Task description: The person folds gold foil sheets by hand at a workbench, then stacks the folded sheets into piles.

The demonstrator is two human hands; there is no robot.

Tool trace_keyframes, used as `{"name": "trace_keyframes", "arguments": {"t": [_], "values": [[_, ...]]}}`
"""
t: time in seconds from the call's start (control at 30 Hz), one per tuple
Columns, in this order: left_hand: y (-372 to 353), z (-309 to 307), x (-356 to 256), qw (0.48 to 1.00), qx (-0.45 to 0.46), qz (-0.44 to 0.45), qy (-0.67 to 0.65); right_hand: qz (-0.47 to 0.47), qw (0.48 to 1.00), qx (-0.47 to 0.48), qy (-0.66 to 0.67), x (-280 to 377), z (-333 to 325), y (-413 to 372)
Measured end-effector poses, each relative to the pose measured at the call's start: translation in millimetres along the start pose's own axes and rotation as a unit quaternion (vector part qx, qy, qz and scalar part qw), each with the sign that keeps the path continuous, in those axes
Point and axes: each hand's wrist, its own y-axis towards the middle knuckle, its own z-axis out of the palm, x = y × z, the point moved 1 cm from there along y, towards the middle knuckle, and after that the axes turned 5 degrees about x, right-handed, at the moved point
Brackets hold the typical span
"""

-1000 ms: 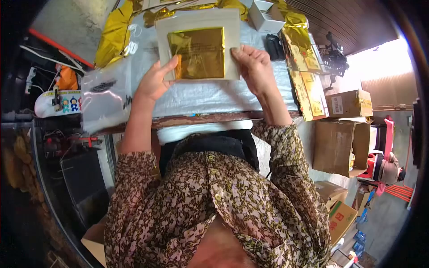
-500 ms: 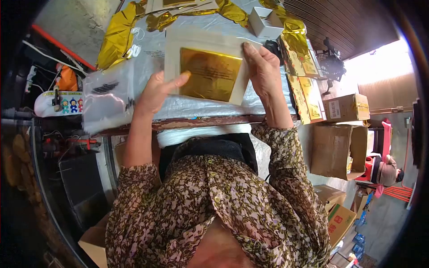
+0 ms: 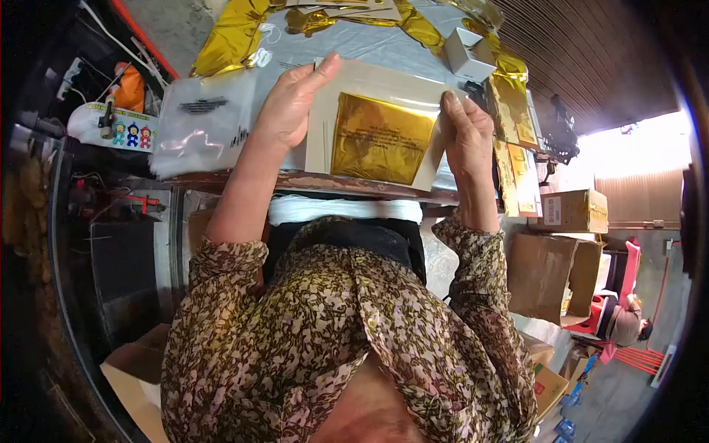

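A pale flat board (image 3: 320, 136) with a shiny gold packet (image 3: 384, 144) on its face is held up above the front edge of the table. It looks sheathed in a clear plastic bag with small dark print. My left hand (image 3: 292, 103) grips its upper left edge, thumb pointing up along the corner. On the other side, my right hand (image 3: 469, 136) pinches the upper right edge with thumb in front; the fingers behind are partly hidden. A stack of clear plastic bags (image 3: 193, 140) lies on the table left of my left hand.
Gold foil sheets (image 3: 233, 37) lie along the table's far and left edges. A small white box (image 3: 470, 55) stands at the back right, near gold-faced boards (image 3: 509, 159). Cardboard boxes (image 3: 543, 273) sit on the floor to the right. Another person (image 3: 624, 323) is far right.
My left hand has moved up from the board's lower left side to its top left corner. In the view, the board and both hands sit farther right.
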Motion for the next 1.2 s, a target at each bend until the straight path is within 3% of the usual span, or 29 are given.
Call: {"name": "trace_keyframes", "arguments": {"t": [0.1, 0.17, 0.2, 0.27, 0.37, 0.4, 0.43, 0.5, 0.53, 0.6, 0.67, 0.73, 0.83, 0.93, 1.13, 1.2], "values": [[-9.1, 6.2, -5.4, 0.999, -0.029, -0.022, -0.04, 0.016, 1.0, 0.026, -0.003, 12.0, 0.2, -5.6], [-15.7, 12.3, -12.2, 0.989, -0.097, 0.057, 0.091, 0.098, 0.973, 0.18, -0.106, 23.5, -40.4, 10.5], [-18.1, 8.3, -14.5, 0.99, -0.096, 0.054, 0.093, 0.092, 0.977, 0.137, -0.138, 41.9, -14.7, 3.6], [-19.0, 0.8, -17.7, 0.952, -0.015, 0.099, 0.29, 0.046, 0.923, 0.228, -0.306, 69.6, -0.5, 13.4], [-19.4, 26.9, -20.5, 0.945, 0.045, 0.085, 0.313, 0.055, 0.793, 0.42, -0.437, 89.8, 31.7, 36.9], [-19.5, 29.4, -22.0, 0.945, 0.049, 0.087, 0.313, -0.005, 0.796, 0.366, -0.482, 82.9, 44.0, 34.5], [-19.7, 28.9, -24.6, 0.952, 0.055, 0.079, 0.29, -0.007, 0.795, 0.365, -0.484, 89.1, 49.7, 31.3], [-23.2, 22.1, -34.9, 0.959, 0.052, 0.075, 0.268, 0.094, 0.792, 0.371, -0.475, 105.4, 63.6, 27.6], [-27.5, 15.3, -42.1, 0.975, 0.048, 0.08, 0.2, 0.115, 0.817, 0.356, -0.439, 102.9, 55.5, 27.9], [-29.3, -26.8, -44.2, 0.997, 0.036, 0.047, 0.05, 0.058, 0.831, 0.302, -0.463, 103.7, 46.6, 16.3], [-41.4, -35.3, -46.3, 0.997, 0.017, 0.057, 0.057, 0.08, 0.836, 0.297, -0.455, 102.5, 49.5, 11.4], [-56.3, -37.8, -50.5, 0.996, -0.006, 0.064, 0.065, 0.172, 0.865, 0.35, -0.316, 89.5, 38.3, 16.4], [-80.2, -42.8, -55.9, 0.986, -0.08, 0.099, 0.109, 0.167, 0.873, 0.358, -0.285, 74.2, 44.2, 16.8], [-91.9, -62.6, -58.3, 0.982, -0.019, 0.093, 0.165, 0.166, 0.867, 0.39, -0.263, 45.2, 50.1, 32.6], [-111.4, -70.4, -52.8, 0.982, -0.117, 0.071, 0.127, 0.153, 0.891, 0.364, -0.222, 4.0, 64.0, 43.1], [-112.1, -83.9, -47.9, 0.985, -0.107, 0.052, 0.128, 0.16, 0.895, 0.357, -0.215, -2.3, 65.4, 38.0]]}}
